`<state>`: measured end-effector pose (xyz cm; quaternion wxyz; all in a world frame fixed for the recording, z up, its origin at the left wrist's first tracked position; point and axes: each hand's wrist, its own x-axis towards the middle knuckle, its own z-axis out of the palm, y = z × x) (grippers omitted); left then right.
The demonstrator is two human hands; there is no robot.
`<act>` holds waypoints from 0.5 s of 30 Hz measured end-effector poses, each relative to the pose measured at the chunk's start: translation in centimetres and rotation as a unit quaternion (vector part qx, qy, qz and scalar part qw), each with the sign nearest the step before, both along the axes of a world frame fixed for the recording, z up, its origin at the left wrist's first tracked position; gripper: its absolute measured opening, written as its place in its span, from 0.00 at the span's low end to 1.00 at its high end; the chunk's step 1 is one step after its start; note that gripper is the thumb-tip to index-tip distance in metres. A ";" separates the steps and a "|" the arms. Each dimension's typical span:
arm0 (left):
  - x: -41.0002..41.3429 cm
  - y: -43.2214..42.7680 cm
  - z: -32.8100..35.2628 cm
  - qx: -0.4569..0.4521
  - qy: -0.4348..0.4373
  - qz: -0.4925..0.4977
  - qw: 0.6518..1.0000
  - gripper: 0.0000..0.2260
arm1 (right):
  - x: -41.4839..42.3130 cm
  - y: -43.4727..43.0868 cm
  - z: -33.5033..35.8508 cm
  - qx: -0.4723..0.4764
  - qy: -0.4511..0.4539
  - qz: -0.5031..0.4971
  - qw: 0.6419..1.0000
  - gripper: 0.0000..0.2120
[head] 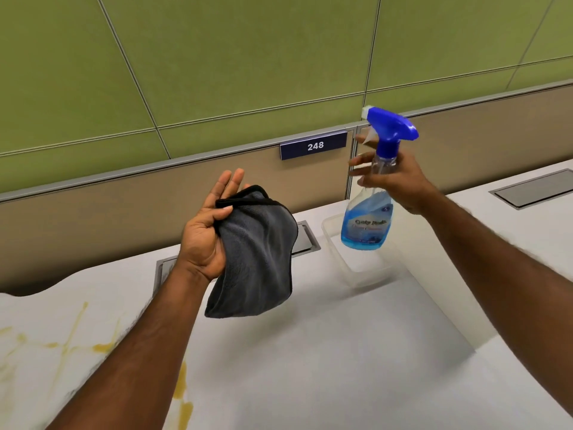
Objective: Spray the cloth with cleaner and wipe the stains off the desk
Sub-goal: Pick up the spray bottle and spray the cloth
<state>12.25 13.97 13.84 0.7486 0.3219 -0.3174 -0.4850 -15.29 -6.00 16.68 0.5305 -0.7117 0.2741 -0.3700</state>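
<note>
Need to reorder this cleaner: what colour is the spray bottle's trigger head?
The trigger head is blue, nozzle tip white; head view.

My left grip holds the dark grey cloth above the tabletop, thumb pinning its black-edged top against my palm, fingers straight, the rest hanging down. To the right, my right grip holds the spray bottle by its neck, with its blue nozzle pointing left. Yellow stains streak the near left of the tabletop. A clear container sits beneath the bottle.
</note>
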 end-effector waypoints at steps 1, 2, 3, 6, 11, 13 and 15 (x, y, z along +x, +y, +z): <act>-0.1 0.3 0.3 -0.001 0.000 0.003 1.000 0.29 | -0.4 1.6 0.1 0.008 -0.002 0.033 0.999 0.31; -0.1 0.5 0.5 -0.001 0.001 0.005 1.000 0.28 | -0.6 3.2 -0.1 0.014 0.002 0.052 0.999 0.31; -0.1 0.7 0.6 -0.001 0.001 0.006 1.000 0.28 | -0.8 4.6 -0.5 0.019 0.011 0.060 0.998 0.31; -0.4 1.5 1.1 -0.001 0.000 0.010 1.000 0.28 | -1.3 9.3 -2.5 0.032 0.048 0.059 0.997 0.29; -1.0 2.5 1.7 -0.004 -0.002 0.014 1.000 0.29 | -1.7 14.8 -6.3 0.075 0.109 0.068 0.989 0.19; -1.2 2.8 1.9 -0.005 -0.001 0.013 1.000 0.30 | -1.8 16.3 -7.2 0.070 0.110 0.084 0.988 0.20; -1.4 3.1 2.1 -0.008 -0.003 0.012 1.000 0.30 | -1.9 17.4 -7.7 0.071 0.100 0.099 0.988 0.21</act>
